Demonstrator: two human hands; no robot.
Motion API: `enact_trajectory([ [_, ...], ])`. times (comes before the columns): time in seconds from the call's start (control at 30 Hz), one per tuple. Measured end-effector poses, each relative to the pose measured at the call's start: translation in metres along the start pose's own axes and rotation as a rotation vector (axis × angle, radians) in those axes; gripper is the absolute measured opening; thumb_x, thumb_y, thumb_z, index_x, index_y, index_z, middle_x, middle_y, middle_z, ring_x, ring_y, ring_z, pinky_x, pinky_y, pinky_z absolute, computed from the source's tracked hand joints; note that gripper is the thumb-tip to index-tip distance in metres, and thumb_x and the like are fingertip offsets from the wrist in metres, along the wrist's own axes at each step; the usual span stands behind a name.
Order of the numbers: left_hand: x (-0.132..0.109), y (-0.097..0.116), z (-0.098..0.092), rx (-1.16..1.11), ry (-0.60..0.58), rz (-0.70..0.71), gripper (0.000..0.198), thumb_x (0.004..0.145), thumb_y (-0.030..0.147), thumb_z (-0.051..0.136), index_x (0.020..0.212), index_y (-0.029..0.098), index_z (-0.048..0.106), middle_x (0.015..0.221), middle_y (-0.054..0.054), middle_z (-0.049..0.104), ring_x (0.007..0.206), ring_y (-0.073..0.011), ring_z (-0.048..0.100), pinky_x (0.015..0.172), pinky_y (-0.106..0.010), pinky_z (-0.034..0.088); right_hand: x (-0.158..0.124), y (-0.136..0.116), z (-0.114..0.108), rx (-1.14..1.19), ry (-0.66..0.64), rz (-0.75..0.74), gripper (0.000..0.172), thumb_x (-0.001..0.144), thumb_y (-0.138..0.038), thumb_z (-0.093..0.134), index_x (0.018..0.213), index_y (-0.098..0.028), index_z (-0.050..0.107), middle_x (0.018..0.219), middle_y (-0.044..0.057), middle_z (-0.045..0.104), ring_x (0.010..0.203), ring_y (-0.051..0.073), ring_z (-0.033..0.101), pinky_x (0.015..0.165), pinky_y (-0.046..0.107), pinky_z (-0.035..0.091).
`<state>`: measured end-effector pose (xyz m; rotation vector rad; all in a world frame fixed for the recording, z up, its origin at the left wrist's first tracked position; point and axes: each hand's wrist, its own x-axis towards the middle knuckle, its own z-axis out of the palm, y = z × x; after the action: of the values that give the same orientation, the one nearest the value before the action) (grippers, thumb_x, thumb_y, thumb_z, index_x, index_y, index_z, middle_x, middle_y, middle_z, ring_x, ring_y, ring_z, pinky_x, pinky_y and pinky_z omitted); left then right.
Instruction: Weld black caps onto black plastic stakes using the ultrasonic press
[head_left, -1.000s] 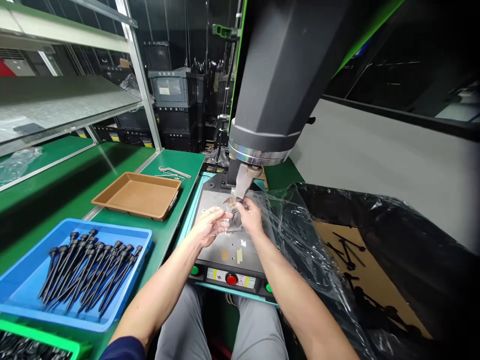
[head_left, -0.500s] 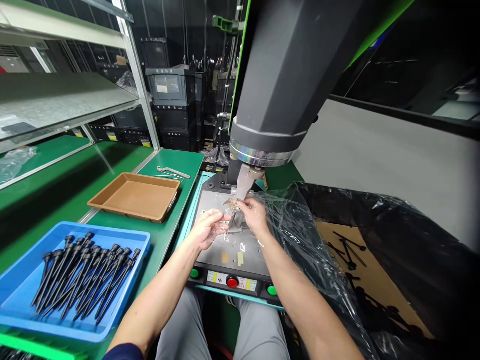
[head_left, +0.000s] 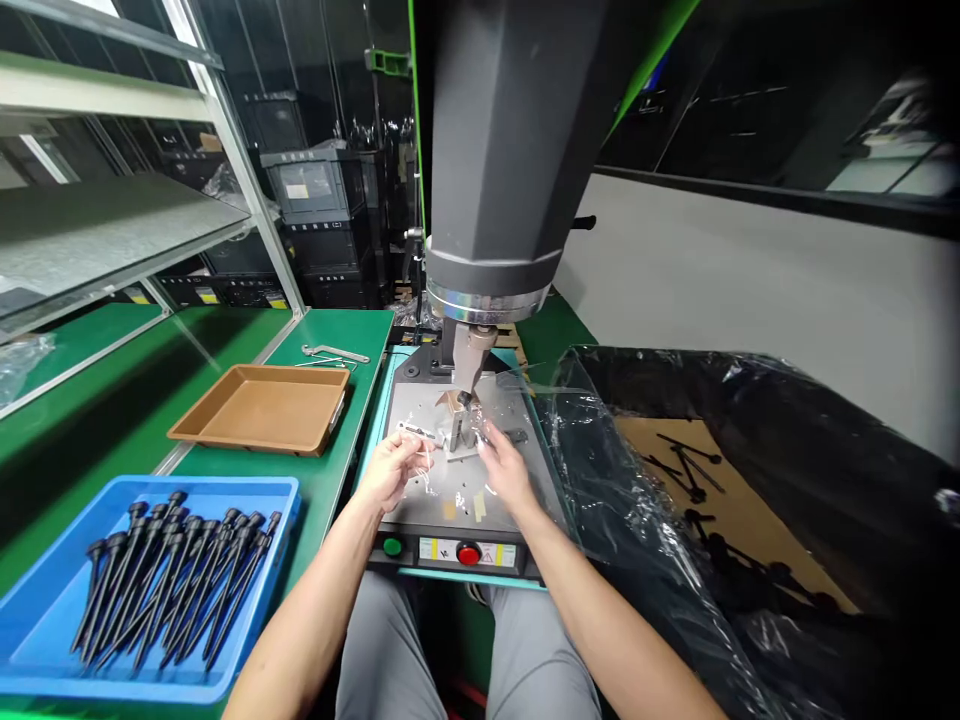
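While our left hand (head_left: pixel 394 472) half-curls beside the metal fixture (head_left: pixel 456 432), our right hand (head_left: pixel 506 468) bends likewise opposite, and we cannot tell whether either grips anything.

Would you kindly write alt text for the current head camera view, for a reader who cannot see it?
A bare left hand and right hand flank a small metal stand on a plate beneath a dark machine head. On the green bench to the left are a blue tray of black rods and a brown tray; black plastic lies at right.
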<state>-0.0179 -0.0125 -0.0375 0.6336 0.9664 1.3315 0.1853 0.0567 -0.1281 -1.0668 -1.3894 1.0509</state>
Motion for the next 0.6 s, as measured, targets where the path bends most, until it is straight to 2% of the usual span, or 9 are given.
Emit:
enact_trajectory([
  [0.13,-0.003,-0.004,-0.007,0.025,0.053,-0.012,0.040,0.061,0.037,0.085,0.076,0.015,0.054,0.082,-0.004,0.072,0.057,-0.0095,0.065,0.059,-0.021,0.049,-0.028,0.011,-0.019,0.155,-0.039,0.029,0.061,0.087,-0.045,0.063,0.141,-0.022,0.047,0.144,0.012,0.049,0.133,0.026,0.045,0.114,0.048,0.032],
  [0.27,-0.001,-0.008,-0.010,0.043,0.052,-0.012,0.041,0.061,0.038,0.085,0.075,0.016,0.053,0.084,-0.005,0.072,0.060,-0.0116,0.066,0.062,-0.024,0.049,-0.033,0.010,-0.031,0.165,-0.048,-0.023,0.060,0.088,-0.042,0.064,0.143,-0.026,0.044,0.147,0.010,0.045,0.135,0.026,0.042,0.113,0.049,0.033],
  [0.47,0.003,-0.013,-0.019,0.120,0.044,0.013,0.036,0.065,0.038,0.082,0.075,0.015,0.056,0.089,-0.005,0.073,0.066,-0.0131,0.068,0.067,-0.026,0.050,-0.032,0.008,-0.031,0.157,-0.077,0.029,0.062,0.085,-0.047,0.066,0.140,-0.024,0.049,0.145,0.012,0.048,0.133,0.030,0.044,0.111,0.053,0.035],
  [0.6,0.004,-0.013,-0.024,0.103,0.062,0.039,0.036,0.065,0.038,0.082,0.076,0.016,0.057,0.090,-0.006,0.073,0.069,-0.0141,0.068,0.069,-0.027,0.050,-0.032,0.004,-0.027,0.125,-0.061,-0.003,0.060,0.087,-0.045,0.063,0.141,-0.023,0.048,0.145,0.013,0.047,0.133,0.029,0.045,0.112,0.052,0.033],
])
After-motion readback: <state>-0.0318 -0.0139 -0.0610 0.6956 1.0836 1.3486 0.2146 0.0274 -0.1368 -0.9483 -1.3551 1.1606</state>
